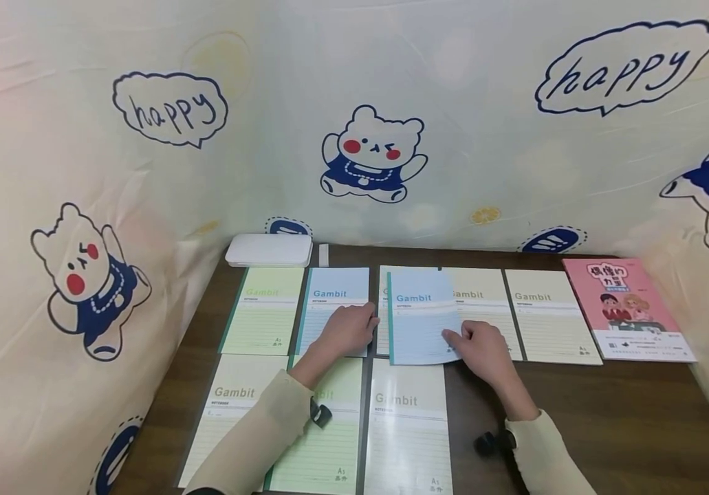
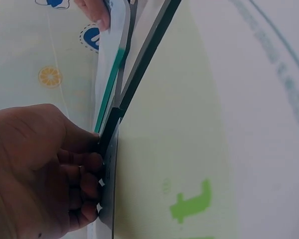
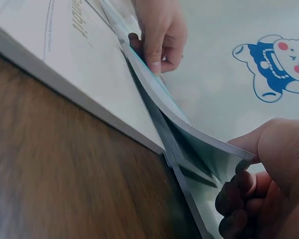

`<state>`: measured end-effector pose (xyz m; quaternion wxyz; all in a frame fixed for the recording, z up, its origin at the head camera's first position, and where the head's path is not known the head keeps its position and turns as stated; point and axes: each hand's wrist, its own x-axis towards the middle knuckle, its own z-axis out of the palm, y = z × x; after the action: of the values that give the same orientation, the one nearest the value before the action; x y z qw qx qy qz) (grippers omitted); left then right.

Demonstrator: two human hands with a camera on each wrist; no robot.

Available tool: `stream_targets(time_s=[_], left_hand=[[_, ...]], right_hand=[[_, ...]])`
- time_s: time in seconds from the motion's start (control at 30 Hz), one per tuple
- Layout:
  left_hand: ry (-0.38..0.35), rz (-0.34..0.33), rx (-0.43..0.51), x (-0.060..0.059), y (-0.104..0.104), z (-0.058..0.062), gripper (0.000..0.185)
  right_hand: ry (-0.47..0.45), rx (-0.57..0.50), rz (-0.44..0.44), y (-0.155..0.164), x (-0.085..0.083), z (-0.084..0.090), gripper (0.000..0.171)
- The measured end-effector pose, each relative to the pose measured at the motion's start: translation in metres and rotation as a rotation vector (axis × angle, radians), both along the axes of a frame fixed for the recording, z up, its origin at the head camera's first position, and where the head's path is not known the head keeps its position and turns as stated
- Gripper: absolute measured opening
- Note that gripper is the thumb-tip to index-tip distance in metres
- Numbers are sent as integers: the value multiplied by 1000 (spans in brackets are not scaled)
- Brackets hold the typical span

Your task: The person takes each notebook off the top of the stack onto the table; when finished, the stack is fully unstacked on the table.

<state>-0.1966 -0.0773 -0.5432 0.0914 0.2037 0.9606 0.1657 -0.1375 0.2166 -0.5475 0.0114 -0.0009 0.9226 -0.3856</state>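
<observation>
A light blue Gambit notebook (image 1: 419, 317) with a teal spine lies slanted over the cream notebooks (image 1: 484, 302) in the back row, its right side lifted and bowed. My right hand (image 1: 453, 338) pinches its lower right corner between thumb and fingers, as the right wrist view shows for the right hand (image 3: 244, 167) and the notebook (image 3: 189, 124). My left hand (image 1: 369, 320) rests over another blue notebook (image 1: 335, 302), its fingers curled at the lifted notebook's spine edge. In the left wrist view, the left hand (image 2: 92, 169) meets the teal spine (image 2: 109, 79).
Green and cream Gambit notebooks (image 1: 264, 309) lie in two rows on the dark wooden table (image 1: 608, 412). A pink illustrated book (image 1: 626, 309) sits at the back right and a white flat case (image 1: 269, 249) at the back left. Cartoon-print cloth (image 1: 354, 124) walls the table.
</observation>
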Motion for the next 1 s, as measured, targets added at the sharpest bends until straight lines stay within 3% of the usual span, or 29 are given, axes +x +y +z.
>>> stream_targets(time_s=[0.3,0.57,1.0], left_hand=[[-18,31,2,0,2,-1,26],[-29,41,11,-1,3,0,25],[-12,32,17,-1,1,-5,25]], right_hand=[[-68,32,-21,35,35,10,55],[-251,93,-12,63,82,12,56],[-584,107,-109,98,152,0,52]])
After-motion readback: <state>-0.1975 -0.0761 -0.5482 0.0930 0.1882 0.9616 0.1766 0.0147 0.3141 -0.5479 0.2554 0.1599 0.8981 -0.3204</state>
